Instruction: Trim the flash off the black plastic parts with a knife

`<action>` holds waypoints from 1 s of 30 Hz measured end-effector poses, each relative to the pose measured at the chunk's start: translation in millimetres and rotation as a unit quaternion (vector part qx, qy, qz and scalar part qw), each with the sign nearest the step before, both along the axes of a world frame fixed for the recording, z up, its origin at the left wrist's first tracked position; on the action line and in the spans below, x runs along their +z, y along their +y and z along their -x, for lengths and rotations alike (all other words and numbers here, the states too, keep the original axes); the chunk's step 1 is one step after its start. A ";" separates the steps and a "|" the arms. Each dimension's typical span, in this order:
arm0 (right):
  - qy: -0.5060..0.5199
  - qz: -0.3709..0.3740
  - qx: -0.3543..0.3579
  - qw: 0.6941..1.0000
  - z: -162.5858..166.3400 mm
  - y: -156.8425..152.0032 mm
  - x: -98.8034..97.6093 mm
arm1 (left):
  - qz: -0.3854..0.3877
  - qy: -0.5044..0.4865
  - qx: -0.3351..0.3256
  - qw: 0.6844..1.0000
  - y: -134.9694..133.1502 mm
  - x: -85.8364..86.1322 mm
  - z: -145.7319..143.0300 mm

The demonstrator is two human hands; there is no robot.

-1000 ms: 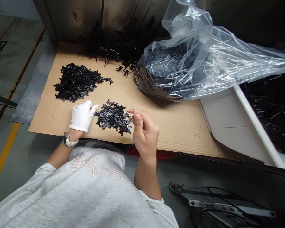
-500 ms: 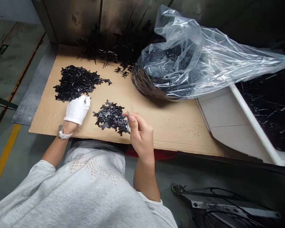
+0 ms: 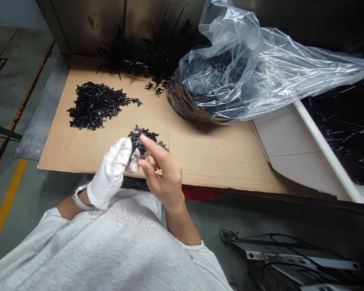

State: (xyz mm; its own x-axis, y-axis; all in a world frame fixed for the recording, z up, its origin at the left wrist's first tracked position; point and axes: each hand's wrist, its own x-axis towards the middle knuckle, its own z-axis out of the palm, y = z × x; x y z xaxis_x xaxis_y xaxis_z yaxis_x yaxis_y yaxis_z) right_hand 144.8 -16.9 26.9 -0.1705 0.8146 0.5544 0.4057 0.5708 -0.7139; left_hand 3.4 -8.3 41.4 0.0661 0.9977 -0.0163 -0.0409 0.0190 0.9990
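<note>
Taken with the hands as the centre of the dial and twelve o'clock at the far edge. A dark part is pinched between the fingers of the gloved left hand, directly in front of the torso; its outline is largely covered by the fingers and cannot be made out. In the bare right hand, a small metallic piece appears to be pinched at the bent thumb, with the index finger stretched forward; the exact type of piece cannot be told. The hands are brought close together, presumably so that part and metallic piece can meet under direct view; the glove may be worn to shield the holding fingers.

The smaller pile of black parts lies just beyond the hands, at twelve to one o'clock, partly hidden by them, and is probably so placed for short reach. The larger pile is set at eleven o'clock, well apart, perhaps to prevent mixing. Both are spread on a cardboard sheet, by which the parts are likely kept off the bench surface. A clear plastic bag is seen at two o'clock, and a pale-walled bin at three.
</note>
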 end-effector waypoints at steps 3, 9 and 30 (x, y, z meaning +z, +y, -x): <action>0.045 0.040 -0.007 0.998 2.2 -4.0 0.3 | -0.001 -0.026 0.020 0.999 -2.5 -5.8 -4.8; 0.240 0.188 -0.022 0.952 19.4 -3.5 -0.8 | -0.006 -0.066 0.111 0.992 -0.3 -20.3 -17.6; 0.228 0.328 0.091 0.912 -8.4 22.4 41.2 | 0.136 -0.046 -0.131 0.981 6.4 -5.8 20.4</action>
State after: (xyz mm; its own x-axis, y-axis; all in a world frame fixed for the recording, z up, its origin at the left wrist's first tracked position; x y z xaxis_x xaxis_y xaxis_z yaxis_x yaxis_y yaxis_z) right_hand 153.1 5.5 68.1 -0.2099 0.9777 0.0049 -0.0773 -0.0116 -0.9969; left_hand -17.0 -2.0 35.6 0.3326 0.9060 -0.2617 -0.0884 0.3063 0.9478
